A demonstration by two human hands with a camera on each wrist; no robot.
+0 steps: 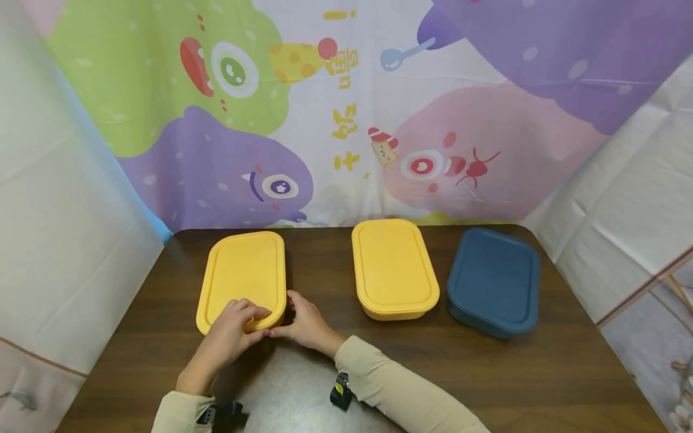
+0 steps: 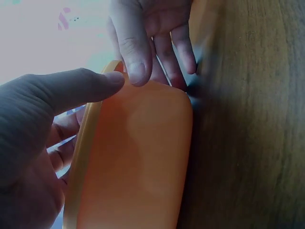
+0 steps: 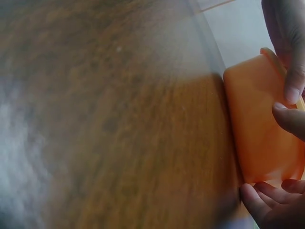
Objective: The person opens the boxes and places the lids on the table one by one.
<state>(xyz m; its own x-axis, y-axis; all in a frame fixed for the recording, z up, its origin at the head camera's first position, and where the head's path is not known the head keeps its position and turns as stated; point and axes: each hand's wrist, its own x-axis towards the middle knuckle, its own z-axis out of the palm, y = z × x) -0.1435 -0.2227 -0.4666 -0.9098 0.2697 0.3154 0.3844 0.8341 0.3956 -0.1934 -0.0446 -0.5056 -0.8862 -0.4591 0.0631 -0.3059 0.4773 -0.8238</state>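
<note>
A yellow lidded food container (image 1: 243,264) sits on the left part of the table, its lid in place. At its near edge my left hand (image 1: 233,331) pinches the lid rim, fingers on the top and the thumb (image 2: 114,80) against the rim's side. My right hand (image 1: 305,322) holds the near right corner. Its thumb (image 3: 286,114) lies at the front side, and its other fingers (image 3: 255,202) wrap around the right side, low near the table. The container's orange-looking side wall (image 2: 143,143) shows in both wrist views.
A second yellow lidded container (image 1: 395,264) stands right of the middle. Beside it, farther right, is a dark blue lidded container (image 1: 495,279). All stand on a dark wooden table (image 1: 455,379). A cartoon-printed curtain (image 1: 346,192) hangs behind the table's far edge.
</note>
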